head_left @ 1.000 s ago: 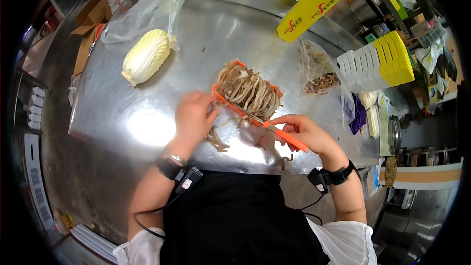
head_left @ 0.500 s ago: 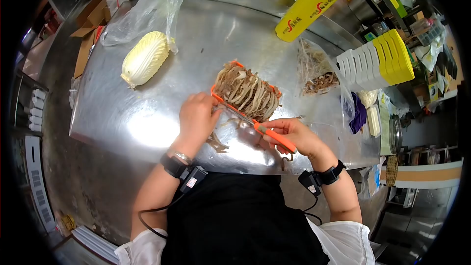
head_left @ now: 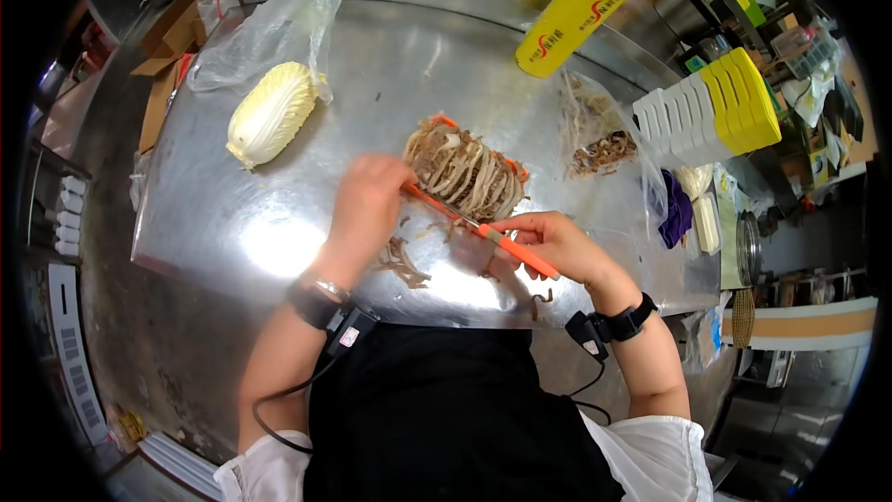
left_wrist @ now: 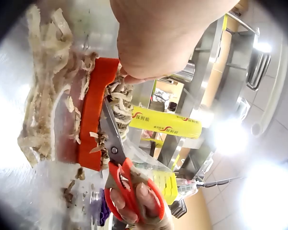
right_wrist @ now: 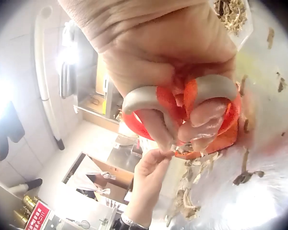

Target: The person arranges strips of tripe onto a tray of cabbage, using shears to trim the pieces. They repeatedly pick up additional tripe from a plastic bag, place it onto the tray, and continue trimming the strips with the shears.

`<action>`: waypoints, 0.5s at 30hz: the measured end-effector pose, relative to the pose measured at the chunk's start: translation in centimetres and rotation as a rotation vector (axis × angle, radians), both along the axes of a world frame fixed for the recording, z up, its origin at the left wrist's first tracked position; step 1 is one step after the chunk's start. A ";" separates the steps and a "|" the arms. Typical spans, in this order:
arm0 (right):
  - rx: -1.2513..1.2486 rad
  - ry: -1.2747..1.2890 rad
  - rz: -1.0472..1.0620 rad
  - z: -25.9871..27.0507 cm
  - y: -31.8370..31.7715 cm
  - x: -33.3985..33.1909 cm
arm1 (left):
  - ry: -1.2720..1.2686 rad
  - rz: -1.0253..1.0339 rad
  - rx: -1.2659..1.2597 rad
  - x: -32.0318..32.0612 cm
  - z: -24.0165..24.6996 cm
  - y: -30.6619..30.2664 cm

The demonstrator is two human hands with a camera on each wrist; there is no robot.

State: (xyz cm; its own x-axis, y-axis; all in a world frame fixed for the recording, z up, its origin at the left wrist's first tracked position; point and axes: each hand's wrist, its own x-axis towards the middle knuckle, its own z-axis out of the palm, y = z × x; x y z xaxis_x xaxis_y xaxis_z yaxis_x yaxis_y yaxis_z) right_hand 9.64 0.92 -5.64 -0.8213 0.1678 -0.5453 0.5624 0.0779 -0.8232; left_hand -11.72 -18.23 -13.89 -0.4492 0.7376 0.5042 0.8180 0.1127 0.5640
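Note:
An orange tray (head_left: 433, 122) heaped with brown and white mushrooms (head_left: 465, 172) lies in the middle of the steel table (head_left: 232, 223). My left hand (head_left: 386, 188) grips the tray's near left corner (left_wrist: 92, 115); the palm (left_wrist: 158, 33) hides its fingertips. My right hand (head_left: 534, 237) holds orange-handled scissors (head_left: 492, 234), fingers through the loops (right_wrist: 182, 105). The blades (left_wrist: 114, 139) lie along the tray's near edge among the mushroom stems. Cut stem bits (head_left: 404, 265) are scattered on the table in front of me.
A napa cabbage (head_left: 271, 112) and a clear plastic bag (head_left: 279, 19) lie at the far left. A yellow wrap box (head_left: 590, 5), a bag of mushroom scraps (head_left: 599, 144) and stacked white and yellow containers (head_left: 711, 112) stand to the right. The table's near edge runs just below my hands.
My right hand has drawn left and the scissors have slid further along the tray's near edge. My left hand has shifted up onto the tray's corner.

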 end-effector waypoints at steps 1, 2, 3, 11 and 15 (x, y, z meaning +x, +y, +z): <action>0.011 -0.009 0.004 -0.1 0.1 -0.1 | -0.002 -0.002 -0.005 0.2 0.1 -0.1; 0.022 -0.016 0.008 -0.1 0.2 -0.2 | -0.003 -0.004 -0.009 0.3 0.1 -0.2; 0.034 -0.011 0.011 0.2 0.3 0.1 | -0.009 0.001 0.012 0.3 0.2 -0.4; 0.063 -0.109 -0.015 3.7 1.4 4.8 | -0.048 0.067 0.046 1.4 0.2 -2.6; 0.078 -0.133 -0.015 3.2 1.4 4.6 | -0.056 0.038 0.083 2.3 0.3 -2.5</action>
State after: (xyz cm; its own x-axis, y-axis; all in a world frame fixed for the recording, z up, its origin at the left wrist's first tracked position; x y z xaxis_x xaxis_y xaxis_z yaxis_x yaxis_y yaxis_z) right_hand 14.22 2.31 -2.41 -0.7399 0.2251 -0.6340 0.6676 0.1296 -0.7331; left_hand -9.46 -20.70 -13.56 -0.5056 0.6761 0.5360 0.7809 0.0943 0.6175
